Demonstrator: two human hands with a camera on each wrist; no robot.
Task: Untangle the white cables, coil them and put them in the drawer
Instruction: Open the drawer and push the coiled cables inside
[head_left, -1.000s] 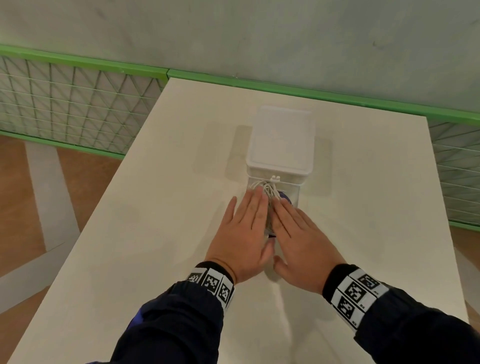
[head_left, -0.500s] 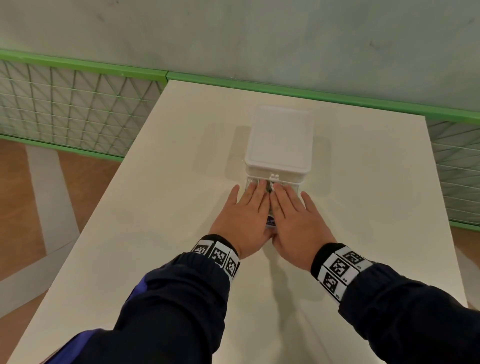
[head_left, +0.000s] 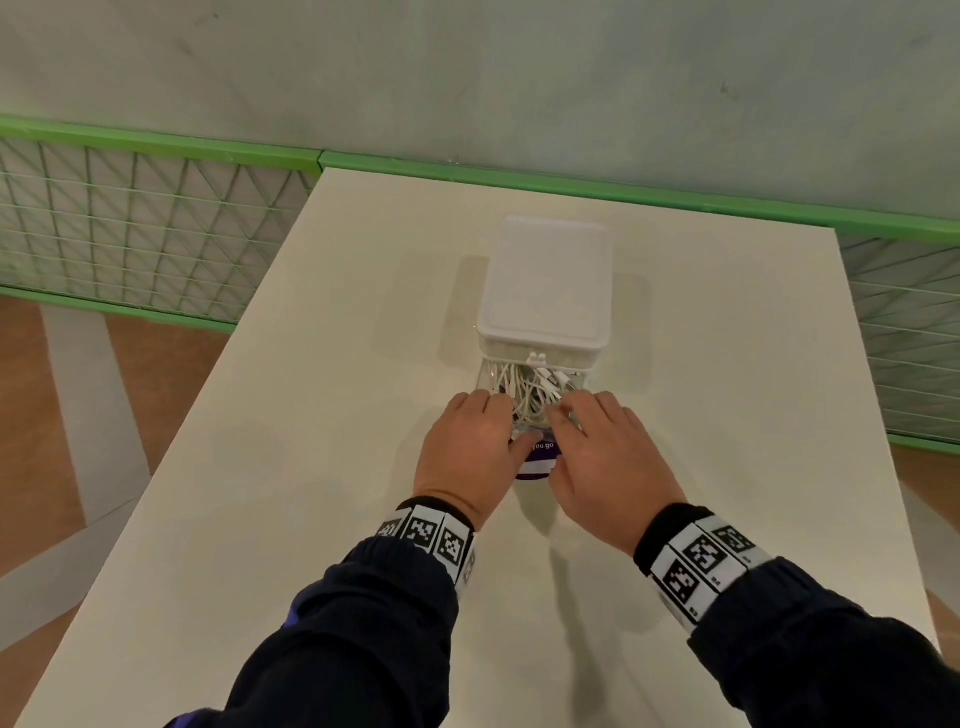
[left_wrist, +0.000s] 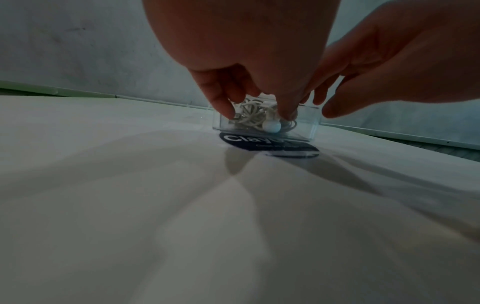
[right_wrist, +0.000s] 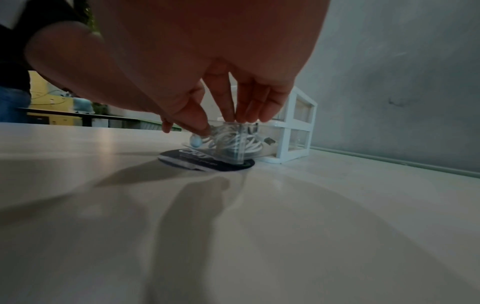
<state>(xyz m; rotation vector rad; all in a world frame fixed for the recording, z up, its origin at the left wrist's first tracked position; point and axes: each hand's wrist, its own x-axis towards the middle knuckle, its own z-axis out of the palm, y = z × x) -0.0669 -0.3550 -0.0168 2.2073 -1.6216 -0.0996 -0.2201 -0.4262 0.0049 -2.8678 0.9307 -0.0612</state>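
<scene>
Clear plastic drawer (head_left: 535, 415) sticks out of the front of a small white plastic drawer unit (head_left: 545, 283), boxy with rounded top corners, smooth matte lid. In the right wrist view the unit shows a white frame with see-through drawer fronts stacked in tiers. Drawer walls are thin, transparent, glossy, square-cornered.

White cables (head_left: 530, 387) lie inside the drawer as a loose bundle of thin round rubbery cord, loops overlapping, small plug ends visible; whether they are neatly coiled, cannot tell. A round pale knob (left_wrist: 272, 125) sits on the drawer front.

Left hand (head_left: 467, 447) is at the drawer's left front, fingers bent down, fingertips (left_wrist: 228, 112) dipping into the drawer against the cables; no clear pinch visible. Right hand (head_left: 605, 457) is at the right front, fingers (right_wrist: 244, 111) held close together and pointing down onto the drawer rim and cables, thumb (right_wrist: 193, 120) near the knob; a real grasp cannot be told.

Flat dark round sticker (head_left: 540, 460) with white lettering lies on the table under the drawer front. Table (head_left: 322, 467) is smooth off-white, matte. Behind: pale plaster wall, green rail, wire mesh fence (head_left: 130, 234).
</scene>
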